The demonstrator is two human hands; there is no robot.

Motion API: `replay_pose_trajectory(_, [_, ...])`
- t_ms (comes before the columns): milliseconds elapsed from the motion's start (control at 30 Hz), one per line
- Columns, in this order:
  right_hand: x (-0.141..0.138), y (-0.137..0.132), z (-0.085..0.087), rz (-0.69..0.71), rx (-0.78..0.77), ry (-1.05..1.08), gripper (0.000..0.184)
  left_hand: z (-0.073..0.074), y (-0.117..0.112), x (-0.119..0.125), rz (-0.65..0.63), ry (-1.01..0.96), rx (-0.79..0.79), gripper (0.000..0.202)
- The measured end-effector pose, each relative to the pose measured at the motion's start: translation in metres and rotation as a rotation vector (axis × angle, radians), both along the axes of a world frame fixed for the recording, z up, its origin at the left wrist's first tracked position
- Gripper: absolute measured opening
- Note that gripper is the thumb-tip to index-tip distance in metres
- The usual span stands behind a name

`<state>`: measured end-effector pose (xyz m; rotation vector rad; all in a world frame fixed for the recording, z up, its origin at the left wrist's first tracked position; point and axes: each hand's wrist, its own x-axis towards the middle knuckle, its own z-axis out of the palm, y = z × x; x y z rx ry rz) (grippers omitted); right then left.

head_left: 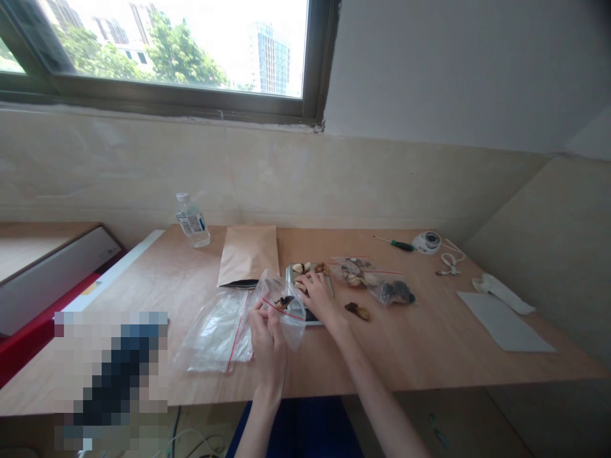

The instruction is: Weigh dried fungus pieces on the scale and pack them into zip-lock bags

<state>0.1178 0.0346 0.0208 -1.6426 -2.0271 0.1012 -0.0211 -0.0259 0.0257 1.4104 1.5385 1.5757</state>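
The table [429, 343] runs left to right under the window, and the work sits near the middle of its front edge. A brown envelope [248, 254] lies toward the back edge, and a pile of empty bags [214, 331] lies flat left of centre, close to the front edge. Just right of that pile the left hand [267, 337] grips a clear bag [293, 324] and holds it up off the table. A dark bit shows through the plastic, but which way the mouth faces is hard to tell. The tray [289, 275] is touching or just behind this bag, on its far-right side. The right hand [319, 296] lies palm down over the tray, fingers spread on the dried pieces [301, 268]; whether it pinches one cannot be told. So the pieces lie beyond and right of the bag, nearer the right hand. Two filled bags [363, 272] sit further right, and a loose piece [358, 310] lies just in front of them.
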Motion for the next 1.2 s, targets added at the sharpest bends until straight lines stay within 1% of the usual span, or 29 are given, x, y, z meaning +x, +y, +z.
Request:
replay_pose_trajectory(67, [0.002,-0.003,0.001,0.013,-0.006,0.090,0.020,-0.001,0.001,-0.002,-0.008,0.007,0.011,0.023])
replay_pose_trajectory(167, [0.004,-0.007,0.011,0.011,0.019,0.362,0.020,-0.002,0.003,-0.004,-0.015,0.007,0.001,0.024])
replay_pose_trajectory(267, [-0.002,-0.011,0.032,-0.004,0.060,0.700,0.025,-0.003,0.002,-0.003,-0.046,0.017,0.013,0.025])
replay_pose_trajectory(333, [-0.010,-0.014,0.050,0.043,-0.019,0.852,0.028,-0.004,0.000,-0.001,-0.057,0.015,0.004,0.025])
replay_pose_trajectory(400, [-0.019,-0.018,0.066,0.075,-0.154,0.855,0.031,-0.004,-0.002,0.003,-0.055,0.017,-0.010,0.025])
replay_pose_trajectory(467, [-0.029,-0.023,0.078,0.053,-0.237,0.732,0.034,-0.004,-0.004,0.006,-0.036,0.021,-0.019,0.025])
replay_pose_trajectory(533, [-0.037,-0.029,0.087,0.035,-0.244,0.609,0.041,-0.002,-0.006,0.008,-0.016,0.013,-0.029,0.024])
replay_pose_trajectory(600, [-0.041,-0.032,0.091,0.083,-0.251,0.567,0.048,0.002,-0.007,0.009,0.007,-0.005,-0.035,0.025])
replay_pose_trajectory(667, [-0.039,-0.030,0.091,0.117,-0.235,0.584,0.042,0.006,-0.007,0.009,0.029,-0.024,-0.045,0.025])
replay_pose_trajectory(700, [-0.035,-0.026,0.088,0.101,-0.203,0.594,0.036,0.008,-0.008,0.008,0.040,-0.034,-0.051,0.025])
replay_pose_trajectory(733, [-0.031,-0.020,0.083,0.064,-0.150,0.591,0.032,0.010,-0.008,0.007,0.049,-0.044,-0.058,0.024])
replay_pose_trajectory(800, [-0.019,-0.003,0.069,-0.034,-0.022,0.514,0.028,0.013,-0.008,0.006,0.060,-0.066,-0.074,0.023])
replay_pose_trajectory(833, [-0.013,0.006,0.060,-0.056,0.023,0.430,0.026,0.014,-0.009,0.006,0.064,-0.079,-0.082,0.023])
replay_pose_trajectory(867, [-0.008,0.014,0.051,-0.062,0.035,0.313,0.027,0.015,-0.009,0.006,0.068,-0.093,-0.092,0.023])
replay_pose_trajectory(933, [-0.001,0.028,0.034,-0.050,-0.007,0.089,0.033,0.015,-0.011,0.006,0.067,-0.117,-0.106,0.024])
replay_pose_trajectory(1000, [0.002,0.036,0.023,-0.051,-0.051,-0.077,0.032,0.015,-0.012,0.008,0.065,-0.134,-0.096,0.024])
replay_pose_trajectory(1067, [0.002,0.037,0.020,-0.067,-0.065,-0.153,0.024,0.015,-0.013,0.008,0.059,-0.138,-0.075,0.025])
replay_pose_trajectory(1100, [0.001,0.037,0.021,-0.073,-0.066,-0.153,0.020,0.015,-0.013,0.009,0.062,-0.138,-0.069,0.025])
replay_pose_trajectory(1167, [-0.001,0.033,0.027,-0.079,-0.057,-0.060,0.017,0.015,-0.012,0.009,0.072,-0.133,-0.075,0.026])
replay_pose_trajectory(1200, [-0.003,0.030,0.031,-0.082,-0.045,0.044,0.017,0.015,-0.012,0.009,0.076,-0.130,-0.084,0.027])
